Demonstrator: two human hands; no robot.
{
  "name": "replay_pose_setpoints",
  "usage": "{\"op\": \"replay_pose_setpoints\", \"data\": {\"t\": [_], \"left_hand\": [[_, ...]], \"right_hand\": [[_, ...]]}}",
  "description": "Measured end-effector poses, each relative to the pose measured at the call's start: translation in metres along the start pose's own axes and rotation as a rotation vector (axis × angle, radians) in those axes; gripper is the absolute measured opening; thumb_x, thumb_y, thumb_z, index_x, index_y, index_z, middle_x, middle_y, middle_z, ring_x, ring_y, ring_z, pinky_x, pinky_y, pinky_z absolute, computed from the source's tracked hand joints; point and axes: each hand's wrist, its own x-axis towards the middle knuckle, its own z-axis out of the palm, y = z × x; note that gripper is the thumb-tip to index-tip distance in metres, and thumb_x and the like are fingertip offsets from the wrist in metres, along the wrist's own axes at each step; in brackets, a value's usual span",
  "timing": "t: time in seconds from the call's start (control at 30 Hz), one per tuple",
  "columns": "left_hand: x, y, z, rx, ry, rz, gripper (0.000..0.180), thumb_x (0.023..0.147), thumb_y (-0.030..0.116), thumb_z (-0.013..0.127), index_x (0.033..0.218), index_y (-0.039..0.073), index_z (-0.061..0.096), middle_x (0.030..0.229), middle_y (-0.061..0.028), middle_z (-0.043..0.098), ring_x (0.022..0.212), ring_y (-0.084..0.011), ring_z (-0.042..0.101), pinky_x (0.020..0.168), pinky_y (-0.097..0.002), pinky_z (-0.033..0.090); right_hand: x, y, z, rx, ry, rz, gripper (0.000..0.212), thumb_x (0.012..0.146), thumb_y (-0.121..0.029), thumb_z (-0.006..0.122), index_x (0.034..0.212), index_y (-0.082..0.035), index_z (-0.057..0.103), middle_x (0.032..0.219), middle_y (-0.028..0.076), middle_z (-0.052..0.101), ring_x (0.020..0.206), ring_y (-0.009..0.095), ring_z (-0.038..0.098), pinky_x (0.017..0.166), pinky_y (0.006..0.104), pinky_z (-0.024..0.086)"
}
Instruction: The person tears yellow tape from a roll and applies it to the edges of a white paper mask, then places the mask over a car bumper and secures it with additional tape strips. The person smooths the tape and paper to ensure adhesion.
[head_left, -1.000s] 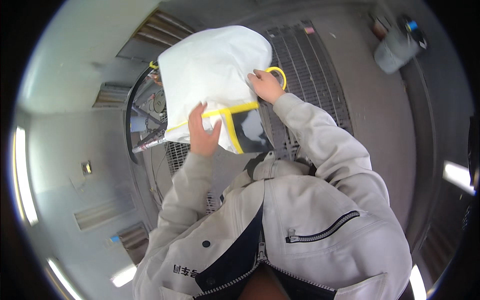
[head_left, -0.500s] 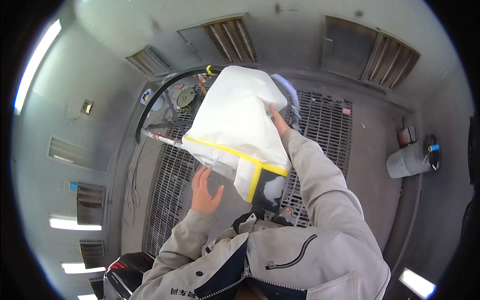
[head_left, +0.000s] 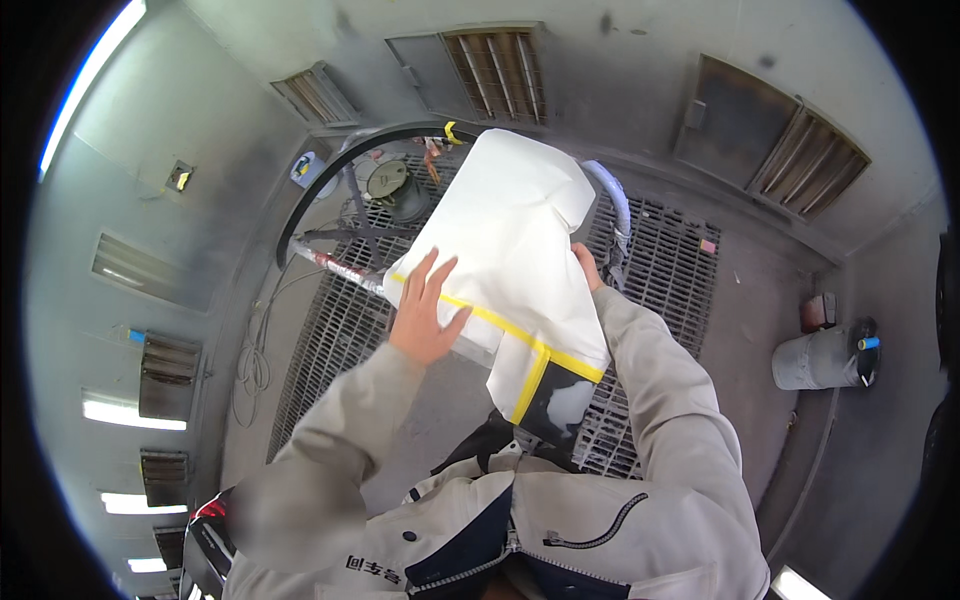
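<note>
White masking paper (head_left: 500,220) covers most of a panel in front of me, creased and bulging toward its right side. Yellow masking tape (head_left: 490,318) runs along its near edge and down beside an uncovered dark corner of the panel (head_left: 558,403) with a pale grey patch. My left hand (head_left: 425,315), fingers spread, is over the paper's near left edge by the tape; whether it presses down I cannot tell. At the paper's right edge, my right hand (head_left: 588,268) grips the sheet, its fingers partly hidden by the fold.
A dark curved bar (head_left: 300,205) and a wrapped tube (head_left: 345,272) stand at the left, a pale padded tube (head_left: 615,195) at the right. Floor grating (head_left: 665,260) lies below. A lidded can (head_left: 388,180), a grey bin (head_left: 815,358) and a coiled hose (head_left: 250,372) are around.
My left hand has risen from below the near edge to over the paper and tape. My right hand stays at the right edge, slightly nearer me, and the view has shifted.
</note>
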Motion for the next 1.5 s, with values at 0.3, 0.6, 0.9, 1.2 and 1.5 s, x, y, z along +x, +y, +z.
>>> {"op": "replay_pose_setpoints", "data": {"t": [0.3,0.6,0.9,1.2,1.5], "left_hand": [[0.094,-0.148,0.088,-0.177,-0.751,-0.436,0.090,0.101,0.073,0.061,0.163,0.010,0.051,0.160,-0.0305,0.055,0.149,-0.0524,0.051,0.127,-0.0528,0.039],[0.142,-0.251,0.125,-0.445,-0.808,-0.660,0.110,0.093,0.075,0.074,0.167,0.001,0.041,0.160,-0.0294,0.055,0.147,-0.0389,0.056,0.122,-0.0437,0.046],[0.195,-0.223,0.132,-1.401,-0.911,-0.761,0.079,0.095,0.029,0.085,0.161,0.002,0.051,0.148,-0.0143,0.068,0.132,-0.0256,0.068,0.112,-0.0383,0.054],[0.215,-0.221,0.133,-1.319,-0.912,-0.674,0.072,0.090,0.014,0.090,0.152,-0.003,0.058,0.140,-0.0163,0.071,0.123,-0.0250,0.072,0.105,-0.0388,0.058],[0.200,-0.237,0.125,-1.157,-0.757,-0.735,0.049,0.090,0.012,0.091,0.130,-0.008,0.071,0.119,-0.0157,0.078,0.106,-0.0235,0.076,0.092,-0.0398,0.063]], "right_hand": [[-0.039,-0.007,0.015,-0.116,0.286,-0.025,0.027,0.112,-0.024,0.053,0.122,-0.004,0.068,0.108,0.013,0.076,0.094,0.024,0.076,0.092,0.0383,0.064],[-0.022,-0.014,0.004,-0.307,0.318,0.042,0.029,0.111,-0.024,0.055,0.127,-0.004,0.068,0.106,0.013,0.075,0.091,0.023,0.075,0.088,0.0375,0.064],[0.009,-0.011,0.001,-0.398,0.366,0.126,0.031,0.110,-0.023,0.056,0.131,-0.004,0.068,0.104,0.012,0.075,0.087,0.023,0.074,0.085,0.0367,0.064],[0.019,-0.022,-0.009,-0.491,0.383,0.135,0.034,0.109,-0.023,0.058,0.136,-0.003,0.068,0.103,0.012,0.075,0.084,0.023,0.074,0.081,0.0358,0.063],[-0.016,-0.106,0.009,-0.705,0.659,0.126,0.042,0.109,-0.022,0.058,0.144,0.000,0.067,0.086,0.005,0.063,0.066,0.017,0.058,0.064,0.0313,0.051]]}}
